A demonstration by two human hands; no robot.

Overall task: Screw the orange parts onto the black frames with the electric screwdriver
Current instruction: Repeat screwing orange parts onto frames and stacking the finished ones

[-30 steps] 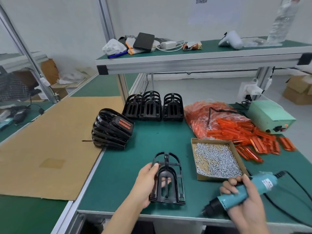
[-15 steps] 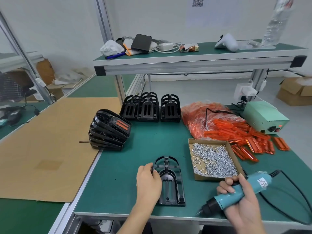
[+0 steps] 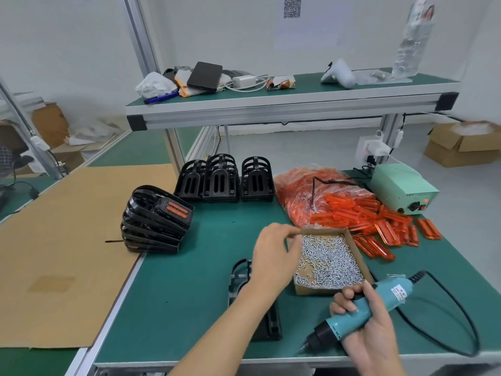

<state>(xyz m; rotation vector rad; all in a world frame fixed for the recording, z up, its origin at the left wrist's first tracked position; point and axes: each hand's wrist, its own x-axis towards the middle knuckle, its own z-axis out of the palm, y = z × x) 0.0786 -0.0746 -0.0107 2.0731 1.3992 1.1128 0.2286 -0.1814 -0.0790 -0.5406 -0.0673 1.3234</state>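
One stack of finished frames [image 3: 156, 221] beside bare black frames [image 3: 225, 179], left hand [image 3: 273, 256] loosely curled, empty, right hand [image 3: 363, 321] gripping electric screwdriver [image 3: 360, 310], loose orange parts [image 3: 379, 223] waiting.

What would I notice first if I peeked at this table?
Probably the big heap of orange parts, spilling out of a plastic bag at the back right of the green table. Next, the cardboard box of shiny screws in the middle, with the left hand reaching over its near left corner. Close to you, the right hand grips a blue electric screwdriver.
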